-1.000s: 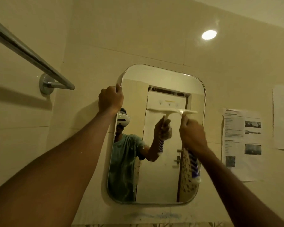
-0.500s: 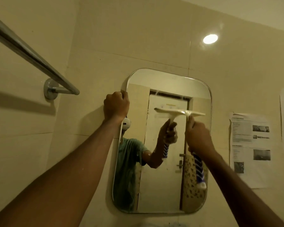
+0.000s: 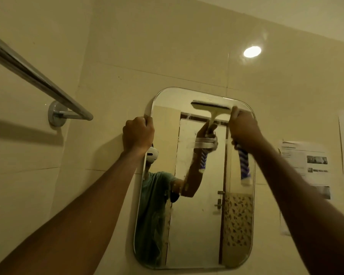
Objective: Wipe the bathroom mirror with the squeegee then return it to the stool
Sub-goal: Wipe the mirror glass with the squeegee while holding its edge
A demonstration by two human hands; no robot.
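A rounded rectangular mirror (image 3: 199, 225) hangs on the beige tiled wall. My left hand (image 3: 138, 133) is closed around the mirror's upper left edge. My right hand (image 3: 244, 130) grips a squeegee (image 3: 244, 167) by its blue and white striped handle, which sticks out below my fist. The pale blade lies flat against the glass just under the mirror's top edge, and its right end is hidden behind my hand. A wet smear crosses the glass below the blade. The mirror reflects a person in a green shirt. No stool is in view.
A chrome towel bar (image 3: 38, 76) juts out from the left wall at about hand height. Printed papers (image 3: 306, 165) are taped to the wall right of the mirror. A round ceiling light's glare (image 3: 252, 51) shows on the tiles above.
My right hand has pushed the squeegee up from the upper middle of the glass to the mirror's top edge. My left hand has kept its hold on the edge.
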